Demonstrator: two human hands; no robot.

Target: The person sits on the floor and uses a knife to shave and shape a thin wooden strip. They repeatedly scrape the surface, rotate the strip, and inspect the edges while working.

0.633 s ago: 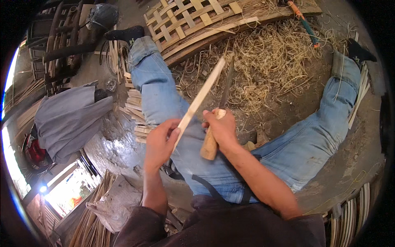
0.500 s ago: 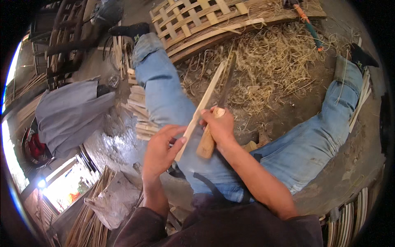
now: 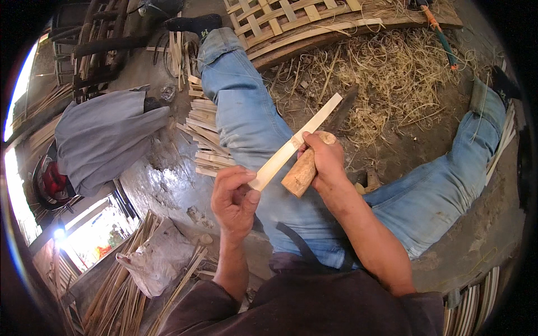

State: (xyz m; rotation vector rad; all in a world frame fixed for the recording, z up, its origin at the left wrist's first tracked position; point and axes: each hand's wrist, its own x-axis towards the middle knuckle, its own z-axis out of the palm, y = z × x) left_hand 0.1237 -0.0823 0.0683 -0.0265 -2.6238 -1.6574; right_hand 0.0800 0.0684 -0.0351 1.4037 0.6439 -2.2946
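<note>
A pale bamboo strip (image 3: 274, 161) slants up to the right over my left thigh, its broad face showing and a knot near its middle. My left hand (image 3: 234, 199) pinches the strip's lower end between thumb and fingers. My right hand (image 3: 329, 162) is closed round the thick wooden handle of a knife (image 3: 301, 176), and its thumb presses on the strip by the knot. The dark knife blade points away from me, beside the strip's far end and partly behind it. My right hand's lower fingers are hidden.
Curly shavings (image 3: 386, 84) cover the ground between my outstretched legs. Ahead, a woven lattice panel (image 3: 280, 19) lies by a board (image 3: 403, 25) with an orange-and-green-handled tool (image 3: 440, 36). Split strips (image 3: 207, 131) lie beside my left leg; a grey cloth (image 3: 101, 134) drapes at left.
The strip has turned so its broad face shows, and it leans farther right. Its lower end is now at my left fingertips. My right hand still holds the knife; the whole view has shifted slightly.
</note>
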